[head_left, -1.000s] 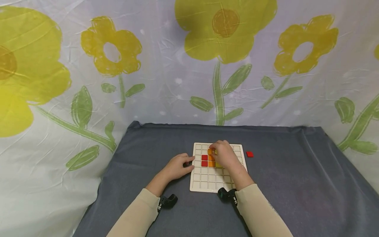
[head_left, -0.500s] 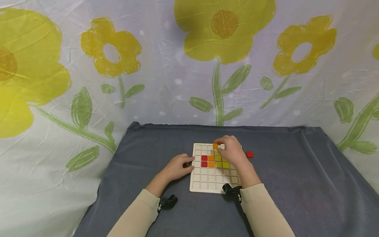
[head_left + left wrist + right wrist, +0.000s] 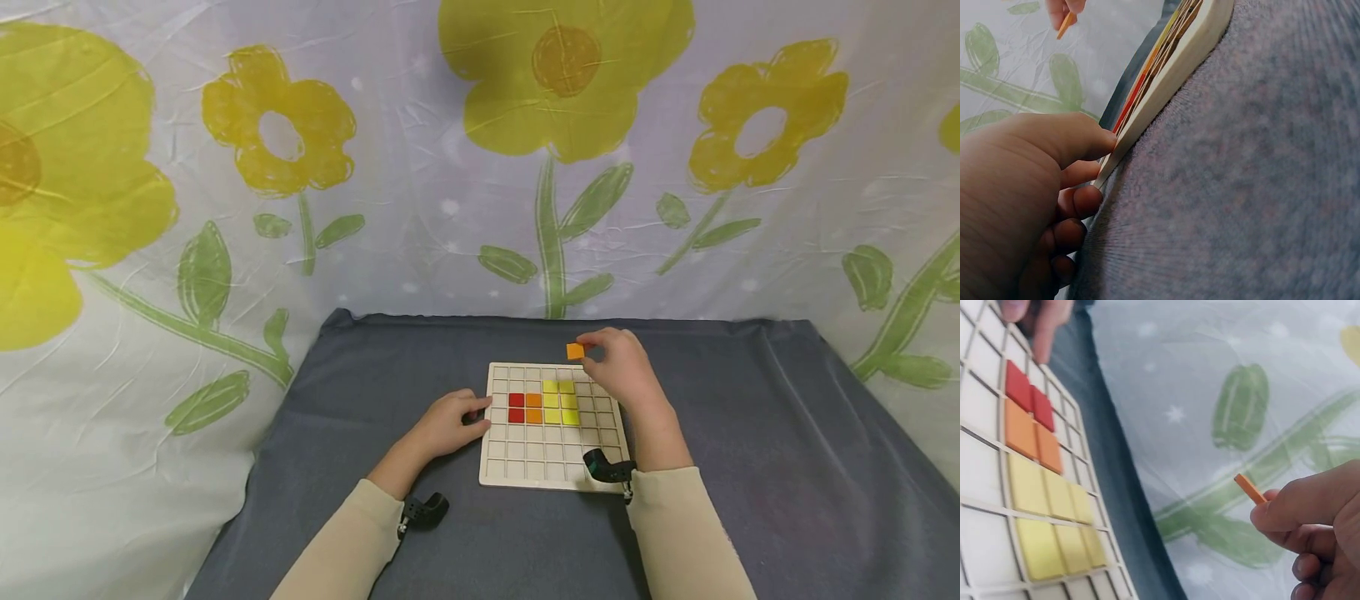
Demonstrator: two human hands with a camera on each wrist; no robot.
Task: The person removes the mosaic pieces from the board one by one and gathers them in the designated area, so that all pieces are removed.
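Observation:
A pale gridded board lies on the cloth, with two red tiles, two orange tiles and several yellow tiles side by side in its cells. My left hand rests at the board's left edge, thumb and forefinger touching it a little apart. Between thumb and fingers, my right hand pinches an orange square tile, raised in the air beyond the board's far edge. From the right wrist view, that tile shows edge-on. The yellow tiles' far end is seen fully.
Dark grey cloth covers the table, reaching a flower-printed backdrop. A black wrist camera on the right wrist hangs over the board's near right corner; another wrist camera sits on the left wrist.
My right hand has lifted the orange tile from the board and carried it right and away. The loose red tile right of the board is now hidden behind my right arm. The left hand stays put.

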